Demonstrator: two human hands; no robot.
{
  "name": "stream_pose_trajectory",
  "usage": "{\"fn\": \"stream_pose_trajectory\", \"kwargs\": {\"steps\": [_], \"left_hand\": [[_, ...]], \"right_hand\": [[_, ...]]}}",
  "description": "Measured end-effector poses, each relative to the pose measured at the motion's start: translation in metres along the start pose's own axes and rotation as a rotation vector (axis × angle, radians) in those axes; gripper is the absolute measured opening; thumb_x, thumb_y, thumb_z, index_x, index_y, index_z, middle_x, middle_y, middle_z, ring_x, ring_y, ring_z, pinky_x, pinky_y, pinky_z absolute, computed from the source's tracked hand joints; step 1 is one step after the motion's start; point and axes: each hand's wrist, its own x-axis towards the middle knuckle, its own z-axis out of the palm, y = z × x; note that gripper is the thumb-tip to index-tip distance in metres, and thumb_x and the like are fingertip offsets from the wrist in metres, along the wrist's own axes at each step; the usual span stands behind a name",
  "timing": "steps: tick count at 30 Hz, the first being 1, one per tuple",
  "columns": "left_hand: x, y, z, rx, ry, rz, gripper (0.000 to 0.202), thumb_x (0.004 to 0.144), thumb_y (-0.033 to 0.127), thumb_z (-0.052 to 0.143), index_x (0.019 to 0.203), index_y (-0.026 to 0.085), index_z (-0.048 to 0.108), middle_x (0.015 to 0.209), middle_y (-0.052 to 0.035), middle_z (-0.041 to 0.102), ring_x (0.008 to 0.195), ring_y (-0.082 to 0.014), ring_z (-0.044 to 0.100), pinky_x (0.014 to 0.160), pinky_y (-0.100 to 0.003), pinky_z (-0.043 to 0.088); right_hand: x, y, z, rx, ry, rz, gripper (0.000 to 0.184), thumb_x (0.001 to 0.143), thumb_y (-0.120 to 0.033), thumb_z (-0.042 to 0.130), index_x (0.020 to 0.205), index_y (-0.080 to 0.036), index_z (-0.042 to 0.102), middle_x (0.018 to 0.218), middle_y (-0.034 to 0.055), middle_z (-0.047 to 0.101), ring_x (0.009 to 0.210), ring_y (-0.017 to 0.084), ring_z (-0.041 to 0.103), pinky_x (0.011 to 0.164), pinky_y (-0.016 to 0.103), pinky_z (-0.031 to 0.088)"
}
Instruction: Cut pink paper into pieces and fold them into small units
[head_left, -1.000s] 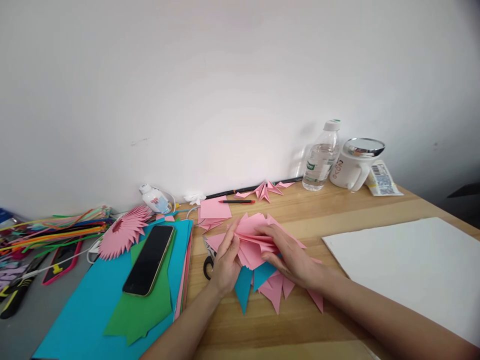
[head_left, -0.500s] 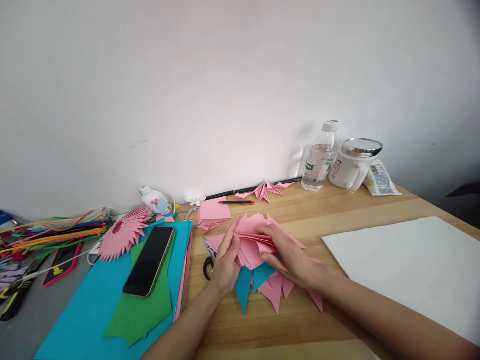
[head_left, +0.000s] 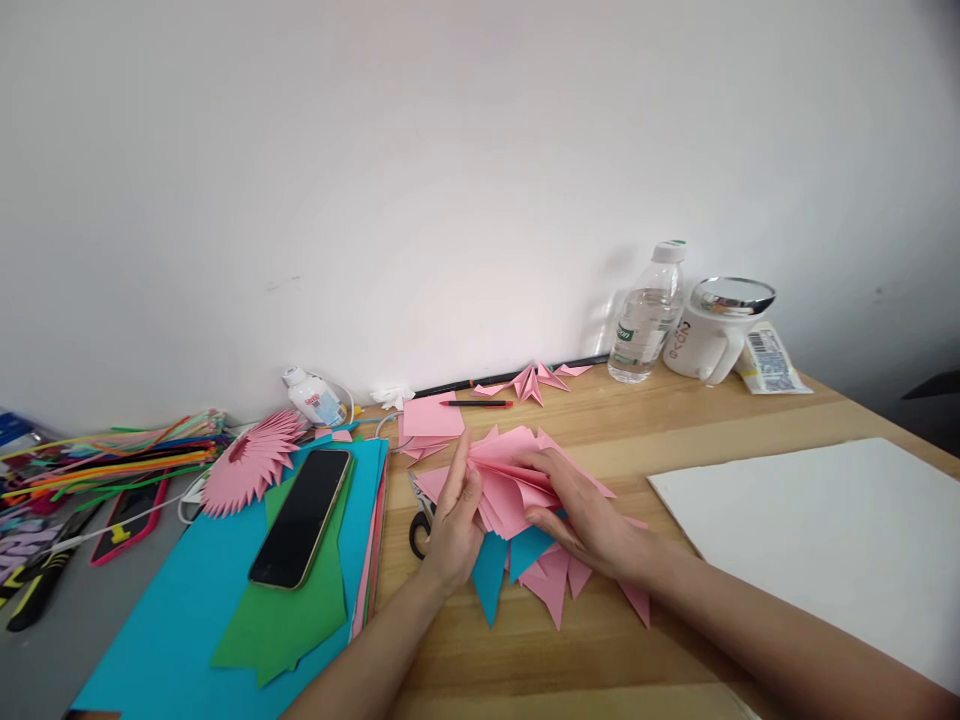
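Observation:
Between my two hands is a bundle of pink folded paper [head_left: 507, 492], its layers fanned out like petals. My left hand [head_left: 454, 532] presses against its left side, thumb up along the folds. On the other side my right hand [head_left: 589, 515] curves around the bundle, fingers over the top and thumb at the near edge. Beneath it, pink paper pieces with pointed ends [head_left: 551, 590] and a blue paper piece [head_left: 490, 575] lie on the wooden table [head_left: 480, 665]. Scissors [head_left: 418, 535] with black handles are partly hidden behind my left hand.
On the left, a phone [head_left: 301, 520] rests on green paper [head_left: 292, 625] over blue sheets [head_left: 165, 620]. A pleated pink paper ring [head_left: 255, 465] lies behind. A water bottle [head_left: 646, 320] and white mug [head_left: 709, 340] stand at the back right, near a white board [head_left: 825, 540].
The whole view has shifted slightly, with things appearing a little further right. Both hands keep their hold on the pink paper, with hardly any movement.

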Motion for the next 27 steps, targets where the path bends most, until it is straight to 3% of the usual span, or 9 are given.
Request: {"fn": "stream_pose_trajectory", "kwargs": {"steps": [5, 10, 14, 18, 27], "left_hand": [[-0.0016, 0.0025, 0.0010, 0.002, 0.010, -0.031, 0.068, 0.081, 0.047, 0.056, 0.141, 0.032, 0.027, 0.119, -0.0031, 0.061, 0.112, -0.0173, 0.053, 0.095, -0.029, 0.039], [-0.0008, 0.0053, 0.0005, 0.126, 0.040, 0.065, 0.051, 0.082, 0.047, 0.055, 0.130, 0.028, 0.050, 0.128, -0.0039, 0.055, 0.129, -0.0201, 0.036, 0.104, -0.028, 0.030], [0.0009, 0.0032, -0.0018, 0.193, 0.016, 0.091, 0.053, 0.081, 0.043, 0.057, 0.131, 0.027, 0.047, 0.134, -0.0048, 0.050, 0.131, -0.0231, 0.034, 0.106, -0.034, 0.029], [0.0017, -0.0008, -0.0052, 0.183, 0.016, 0.083, 0.052, 0.081, 0.042, 0.058, 0.129, 0.026, 0.049, 0.135, -0.0045, 0.050, 0.134, -0.0221, 0.030, 0.106, -0.033, 0.028], [0.0027, -0.0019, -0.0047, 0.158, -0.002, 0.097, 0.050, 0.080, 0.036, 0.059, 0.128, 0.027, 0.050, 0.130, -0.0048, 0.055, 0.124, -0.0216, 0.044, 0.105, -0.034, 0.030]], "right_hand": [[0.0017, -0.0018, -0.0008, 0.016, 0.000, -0.015, 0.035, 0.090, -0.029, 0.044, 0.124, -0.021, 0.038, 0.115, 0.0130, 0.054, 0.107, 0.024, 0.053, 0.091, 0.041, 0.047], [0.0018, -0.0021, 0.0004, -0.004, 0.003, -0.057, 0.039, 0.090, -0.037, 0.045, 0.125, -0.020, 0.037, 0.112, 0.0131, 0.055, 0.105, 0.024, 0.053, 0.088, 0.039, 0.048], [0.0017, -0.0018, 0.0009, -0.028, 0.004, -0.075, 0.042, 0.090, -0.040, 0.045, 0.126, -0.020, 0.035, 0.113, 0.0130, 0.054, 0.105, 0.023, 0.053, 0.087, 0.038, 0.049], [0.0019, -0.0022, 0.0001, -0.049, 0.007, -0.088, 0.042, 0.091, -0.040, 0.044, 0.126, -0.019, 0.035, 0.112, 0.0127, 0.055, 0.104, 0.022, 0.053, 0.086, 0.038, 0.049], [0.0011, -0.0021, 0.0010, -0.052, -0.030, -0.078, 0.045, 0.090, -0.040, 0.046, 0.127, -0.019, 0.034, 0.115, 0.0139, 0.052, 0.107, 0.024, 0.051, 0.088, 0.039, 0.048]]}}
